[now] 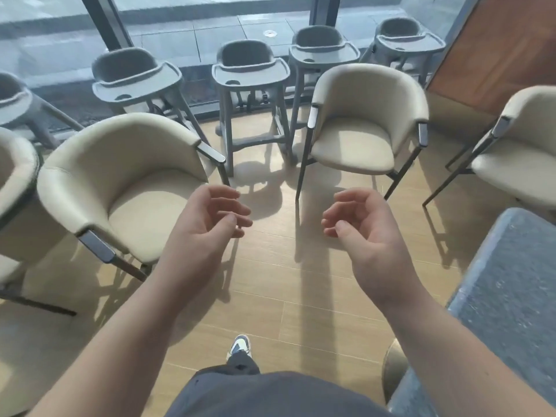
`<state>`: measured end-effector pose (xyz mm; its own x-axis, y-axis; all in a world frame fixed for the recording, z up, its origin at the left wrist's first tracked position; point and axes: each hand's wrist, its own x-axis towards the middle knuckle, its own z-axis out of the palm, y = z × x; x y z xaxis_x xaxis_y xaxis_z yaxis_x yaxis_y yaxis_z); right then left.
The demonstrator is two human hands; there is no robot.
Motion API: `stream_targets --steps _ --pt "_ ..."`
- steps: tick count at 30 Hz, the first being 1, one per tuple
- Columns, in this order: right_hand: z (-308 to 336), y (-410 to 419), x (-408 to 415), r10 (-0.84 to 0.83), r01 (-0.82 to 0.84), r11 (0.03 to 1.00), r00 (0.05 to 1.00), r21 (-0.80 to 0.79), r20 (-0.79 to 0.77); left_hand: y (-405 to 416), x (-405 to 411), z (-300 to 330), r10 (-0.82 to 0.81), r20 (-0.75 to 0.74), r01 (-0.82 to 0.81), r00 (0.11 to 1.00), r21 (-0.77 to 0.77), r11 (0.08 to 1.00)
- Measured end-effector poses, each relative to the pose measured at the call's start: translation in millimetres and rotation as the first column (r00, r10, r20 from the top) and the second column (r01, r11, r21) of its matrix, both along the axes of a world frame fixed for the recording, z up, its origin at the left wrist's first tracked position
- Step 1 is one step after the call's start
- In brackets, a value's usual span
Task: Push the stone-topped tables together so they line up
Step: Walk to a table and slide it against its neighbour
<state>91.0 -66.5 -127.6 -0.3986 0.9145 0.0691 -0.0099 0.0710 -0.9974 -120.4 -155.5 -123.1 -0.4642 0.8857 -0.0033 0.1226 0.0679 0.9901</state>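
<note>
Where chairs (126, 188) ring wooden floor (270, 284)

- Cream armchairs (126, 188) stood just beyond the hands on the wooden floor (270, 284).
- Grey high chairs (249, 73) lined the window (210, 13) farther off.

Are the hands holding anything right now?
No. The left hand and right hand hang loosely curled over the floor, touching neither chairs nor the stone-topped table.

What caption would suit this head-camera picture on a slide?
Empty left hand and right hand hover over the floor between cream chairs, a stone-topped table at right.
</note>
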Motion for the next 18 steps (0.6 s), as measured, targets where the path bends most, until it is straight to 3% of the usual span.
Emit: stream_targets --steps 4,8,18 --pt "3 42 -46 -0.09 0.09 0.996 0.996 0.001 0.002 68 -52 4 -0.103 0.019 0.103 0.994 0.001 0.995" --pt "5 77 -47 -0.227 0.227 0.974 0.973 0.008 0.049 139 -53 -1 -0.22 0.097 0.223 0.971 -0.014 0.975" --pt "-9 220 69 -0.597 0.596 0.802 0.801 0.038 0.049 359 51 -4 -0.523 0.068 0.526 0.849 -0.022 0.85"
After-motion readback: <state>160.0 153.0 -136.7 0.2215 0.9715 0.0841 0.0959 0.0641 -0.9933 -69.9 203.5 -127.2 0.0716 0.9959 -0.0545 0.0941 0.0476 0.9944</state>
